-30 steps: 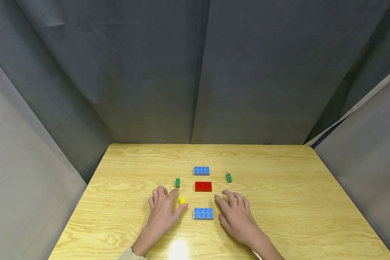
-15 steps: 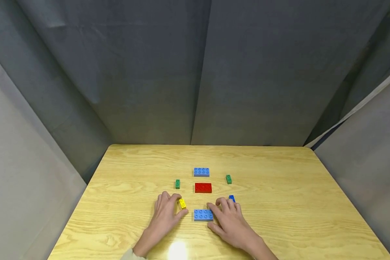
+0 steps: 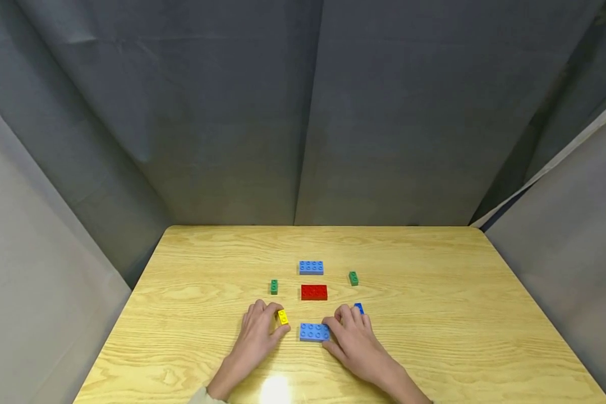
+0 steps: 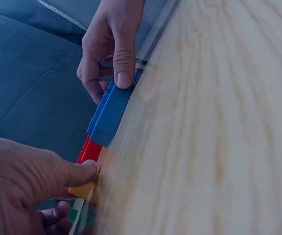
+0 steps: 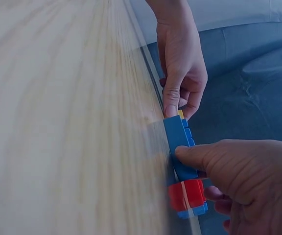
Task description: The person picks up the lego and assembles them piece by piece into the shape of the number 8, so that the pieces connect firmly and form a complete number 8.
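The left hand [image 3: 256, 332] pinches a small yellow brick [image 3: 283, 317] between thumb and index finger, low at the table. Just right of it, the right hand [image 3: 357, 343] grips the right end of a light blue eight-stud brick [image 3: 313, 332] with thumb and index finger. In the left wrist view the left thumb lies against the yellow brick [image 4: 81, 190], while the right hand [image 4: 112, 44] holds the blue brick [image 4: 112, 110]. The right wrist view shows the right thumb on the side of the blue brick [image 5: 173, 134].
Beyond the hands lie a red brick [image 3: 314, 292], another light blue brick [image 3: 311, 267] and two small green bricks [image 3: 274, 287], [image 3: 353, 278]. A small dark blue brick [image 3: 359, 308] is partly behind the right fingers. Grey curtains [image 3: 222, 112] surround the wooden table [image 3: 434, 314].
The right hand has moved left to the near light blue brick and taken hold of its end, uncovering the dark blue brick. The left fingers have closed on the yellow brick.
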Demonstrator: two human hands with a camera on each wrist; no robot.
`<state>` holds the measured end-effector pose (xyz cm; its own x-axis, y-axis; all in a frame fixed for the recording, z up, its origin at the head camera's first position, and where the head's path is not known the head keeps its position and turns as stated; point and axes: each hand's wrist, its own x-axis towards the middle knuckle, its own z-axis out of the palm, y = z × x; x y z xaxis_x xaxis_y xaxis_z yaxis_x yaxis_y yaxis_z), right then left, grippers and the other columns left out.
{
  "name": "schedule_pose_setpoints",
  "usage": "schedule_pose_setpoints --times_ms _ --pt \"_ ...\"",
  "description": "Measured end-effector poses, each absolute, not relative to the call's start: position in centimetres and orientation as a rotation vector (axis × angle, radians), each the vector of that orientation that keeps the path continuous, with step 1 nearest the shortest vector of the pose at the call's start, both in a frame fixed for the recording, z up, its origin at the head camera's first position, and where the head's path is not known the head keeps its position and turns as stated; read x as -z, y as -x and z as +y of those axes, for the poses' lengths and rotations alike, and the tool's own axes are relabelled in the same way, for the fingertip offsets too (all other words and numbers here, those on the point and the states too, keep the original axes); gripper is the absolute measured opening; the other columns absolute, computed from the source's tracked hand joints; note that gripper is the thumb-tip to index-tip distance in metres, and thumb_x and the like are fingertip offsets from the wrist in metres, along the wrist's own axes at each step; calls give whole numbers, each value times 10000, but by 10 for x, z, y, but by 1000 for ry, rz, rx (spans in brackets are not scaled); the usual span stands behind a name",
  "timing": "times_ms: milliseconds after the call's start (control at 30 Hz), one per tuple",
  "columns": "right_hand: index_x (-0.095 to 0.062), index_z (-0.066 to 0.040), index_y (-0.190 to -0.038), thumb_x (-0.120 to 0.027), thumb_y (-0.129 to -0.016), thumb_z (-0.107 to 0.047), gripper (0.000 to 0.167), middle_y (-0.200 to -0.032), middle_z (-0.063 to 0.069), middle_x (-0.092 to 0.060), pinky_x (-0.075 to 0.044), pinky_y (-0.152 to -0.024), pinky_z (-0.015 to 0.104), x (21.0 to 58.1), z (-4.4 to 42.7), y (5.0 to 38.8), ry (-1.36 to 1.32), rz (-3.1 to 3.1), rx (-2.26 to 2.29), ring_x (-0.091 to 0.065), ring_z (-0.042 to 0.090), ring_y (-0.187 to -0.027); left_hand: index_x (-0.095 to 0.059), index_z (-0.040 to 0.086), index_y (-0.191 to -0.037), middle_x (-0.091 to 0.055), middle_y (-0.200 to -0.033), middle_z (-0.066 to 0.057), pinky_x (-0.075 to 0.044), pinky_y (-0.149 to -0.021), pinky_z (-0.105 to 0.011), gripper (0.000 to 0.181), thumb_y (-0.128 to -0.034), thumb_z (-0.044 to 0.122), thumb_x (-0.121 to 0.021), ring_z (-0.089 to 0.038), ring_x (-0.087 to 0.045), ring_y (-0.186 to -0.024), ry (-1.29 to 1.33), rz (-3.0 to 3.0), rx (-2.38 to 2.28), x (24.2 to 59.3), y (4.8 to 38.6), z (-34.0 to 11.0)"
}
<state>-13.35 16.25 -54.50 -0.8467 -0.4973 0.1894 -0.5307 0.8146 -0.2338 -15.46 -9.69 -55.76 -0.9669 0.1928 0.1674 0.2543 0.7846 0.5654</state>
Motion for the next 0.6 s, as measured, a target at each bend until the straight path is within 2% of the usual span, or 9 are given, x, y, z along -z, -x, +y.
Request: schedule_pose_setpoints --times_ms 267,600 --pt "-698 -144 -1265 -708 -1004 -399 365 -1029 -60 -408 -256 -820 343 545 163 138 -803 -2897 -489 -307 159 -930 -702 64 -1268 -445 -887 28 -312 -754 -299 444 -892 260 -834 -146 -359 -816 361 -2875 961 557 154 -98" --pt "-738 -130 -1217 -752 -973 -380 349 -939 -98 -369 -248 -785 305 546 161 140 -782 -2874 -474 -293 135 -885 -706 73 -1264 -454 -891 28 -316 -786 -310 409 -896 212 -819 -136 -369 -819 417 -2824 1009 550 153 -95"
